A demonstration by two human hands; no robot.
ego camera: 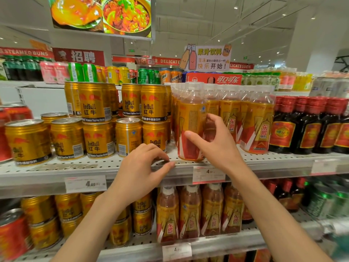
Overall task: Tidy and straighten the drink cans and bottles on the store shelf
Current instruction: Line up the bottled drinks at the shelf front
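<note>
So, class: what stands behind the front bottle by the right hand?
Behind the front bottle, more white-capped bottles recede in a row; only caps and shoulders show, their count hidden. The right hand covers its side.

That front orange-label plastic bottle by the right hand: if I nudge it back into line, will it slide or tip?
The tall, narrow orange-label plastic bottle looks full, so probably heavy, and likelier to tip if pushed high. The perforated metal shelf may drag its base. The right hand should push low.

A food poster hangs overhead; price tags line the shelf edge.
</note>
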